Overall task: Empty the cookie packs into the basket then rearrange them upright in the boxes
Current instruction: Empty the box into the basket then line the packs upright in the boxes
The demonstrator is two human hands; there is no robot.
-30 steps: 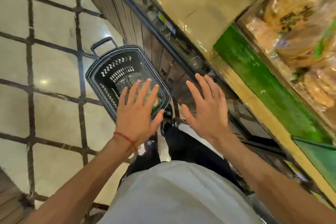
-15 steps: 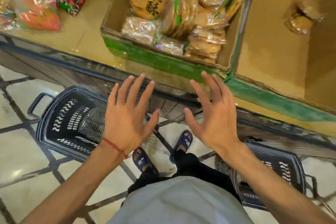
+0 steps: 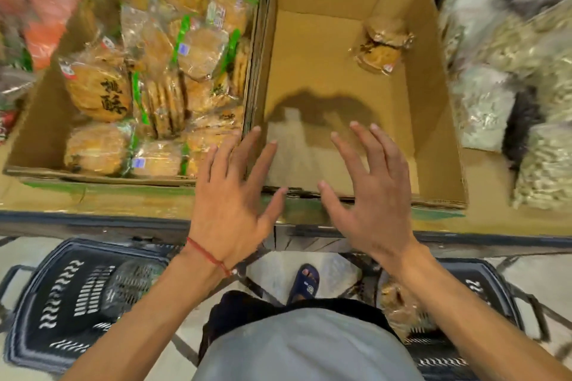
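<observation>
Two cardboard boxes sit side by side on the shelf. The left box (image 3: 40, 120) is heaped with several clear cookie packs (image 3: 161, 77) lying at mixed angles. The right box (image 3: 433, 120) holds one or two cookie packs (image 3: 379, 46) in its far right corner. My left hand (image 3: 235, 195) hovers with fingers spread over the near edge where the boxes meet. My right hand (image 3: 368, 185) is spread over the right box's near rim. Neither holds anything. A dark basket (image 3: 71, 300) stands on the floor at lower left, and another basket (image 3: 483, 288) with cookie packs (image 3: 399, 303) at lower right.
Bags of pale snacks (image 3: 507, 93) pile up right of the boxes, and red-orange bags (image 3: 40, 12) lie to the left. The shelf's front edge (image 3: 93, 219) runs across the middle. My sandalled foot (image 3: 305, 281) stands on the tiled floor between the baskets.
My view swung from the floor basket up over the shelf and rightward, bringing both boxes into sight. Both hands stayed spread and empty and now reach over the boxes' near edge.
</observation>
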